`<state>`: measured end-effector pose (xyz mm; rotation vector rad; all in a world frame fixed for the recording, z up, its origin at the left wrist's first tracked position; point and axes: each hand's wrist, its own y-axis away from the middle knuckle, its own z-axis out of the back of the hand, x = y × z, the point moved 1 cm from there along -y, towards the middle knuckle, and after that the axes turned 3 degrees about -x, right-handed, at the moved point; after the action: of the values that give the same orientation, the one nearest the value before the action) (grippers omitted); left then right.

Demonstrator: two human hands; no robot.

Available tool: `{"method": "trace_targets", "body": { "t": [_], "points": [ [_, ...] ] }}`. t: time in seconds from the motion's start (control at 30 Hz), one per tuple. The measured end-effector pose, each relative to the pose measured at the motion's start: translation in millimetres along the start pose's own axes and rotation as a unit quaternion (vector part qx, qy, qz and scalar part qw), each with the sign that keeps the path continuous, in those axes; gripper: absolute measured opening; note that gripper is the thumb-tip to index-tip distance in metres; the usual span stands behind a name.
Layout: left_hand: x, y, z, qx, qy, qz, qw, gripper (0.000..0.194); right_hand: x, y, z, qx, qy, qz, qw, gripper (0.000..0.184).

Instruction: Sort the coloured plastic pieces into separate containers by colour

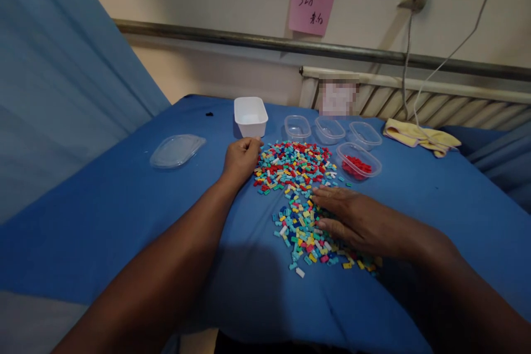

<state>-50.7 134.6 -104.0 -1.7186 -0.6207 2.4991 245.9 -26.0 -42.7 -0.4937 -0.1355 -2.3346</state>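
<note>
My left hand (241, 160) rests with curled fingers at the left edge of a pile of small coloured toy bricks (290, 163), just in front of a white plastic tub (251, 116). Whatever those fingers may hold is hidden. My right hand (352, 218) lies open, palm down and fingers stretched to the left, over a second, looser spread of bricks (301, 227). That nearer spread is mostly light blue, yellow and white, while the farther pile also has many red ones. Red bricks (357, 166) sit in a clear plastic container (375, 171) beyond my right hand.
Three more clear containers, the left one (297, 135) among them, stand behind the pile. At left lies a clear lid (176, 150), with a small black object (209, 114) farther back. A yellow cloth (418, 135) lies at right, below a hanging white cable (446, 58). A blue curtain (74, 55) borders the blue-covered table (103, 215).
</note>
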Motion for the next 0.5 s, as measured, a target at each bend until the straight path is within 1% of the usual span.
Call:
{"method": "trace_targets", "body": {
  "t": [0.07,0.13,0.2,0.27,0.33,0.4,0.43,0.5],
  "points": [
    [-1,0,0.4,0.000,0.002,-0.002,1.000,0.047,4,1,8,0.010,-0.019,0.005,1.000,0.032],
    [-1,0,0.7,0.000,0.001,-0.001,1.000,0.047,3,1,11,-0.013,-0.023,-0.001,1.000,0.031],
    [-2,0,0.7,0.001,-0.002,0.001,1.000,0.047,-2,-1,8,-0.057,-0.007,-0.010,0.998,0.037],
    [-1,0,0.4,0.003,-0.001,0.003,1.000,0.048,-6,-5,-1,-0.079,0.011,-0.013,0.997,0.046],
    [-1,-1,0.0,0.004,0.003,0.008,1.000,0.049,-8,-9,-12,-0.066,0.024,-0.012,0.997,0.056],
    [0,-1,-0.3,0.003,0.008,0.012,1.000,0.049,-5,-11,-17,-0.041,0.030,-0.009,0.999,0.059],
    [0,-1,-0.4,0.003,0.011,0.012,1.000,0.049,-3,-11,-16,-0.029,0.027,-0.004,0.999,0.056],
    [-1,0,-0.3,0.002,0.012,0.008,1.000,0.049,2,-10,-11,-0.009,0.010,0.010,1.000,0.041]
  ]
}}
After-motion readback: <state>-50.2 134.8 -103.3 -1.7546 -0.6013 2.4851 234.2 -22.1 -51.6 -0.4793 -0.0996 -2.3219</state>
